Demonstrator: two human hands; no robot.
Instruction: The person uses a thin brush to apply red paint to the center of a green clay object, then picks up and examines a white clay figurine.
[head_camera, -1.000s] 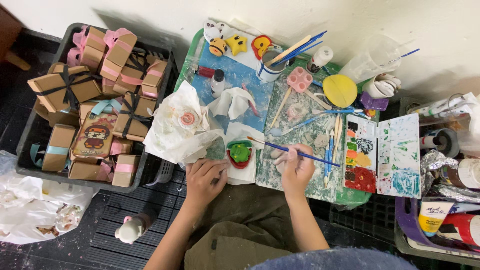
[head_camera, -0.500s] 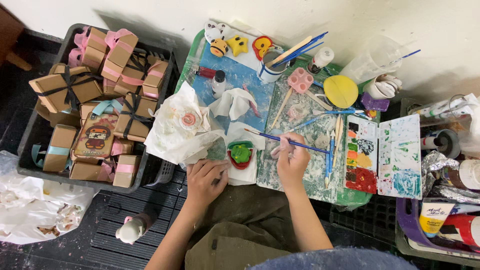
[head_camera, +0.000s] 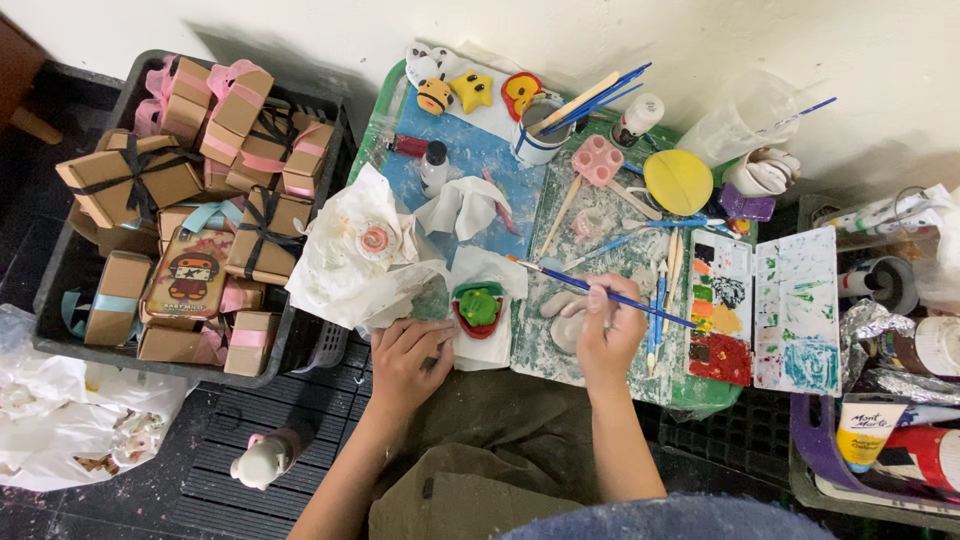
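1. Two hands: left hand (head_camera: 408, 352), right hand (head_camera: 605, 335).
2. One blue-handled paintbrush (head_camera: 600, 291) held.
3. One red-and-green clay figure (head_camera: 478, 306).
4. One open paint palette (head_camera: 765, 308).
5. One yellow round lid (head_camera: 678, 181).
6. One black crate (head_camera: 60, 340) of gift boxes.

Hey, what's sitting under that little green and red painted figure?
The green and red figure lies on a white paper napkin, whose near edge the left hand touches. What lies beneath the napkin is covered, so it cannot be seen.

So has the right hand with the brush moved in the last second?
Yes. The right hand with the blue paintbrush shifted slightly left, away from the paint palette, toward the green-and-red figure.
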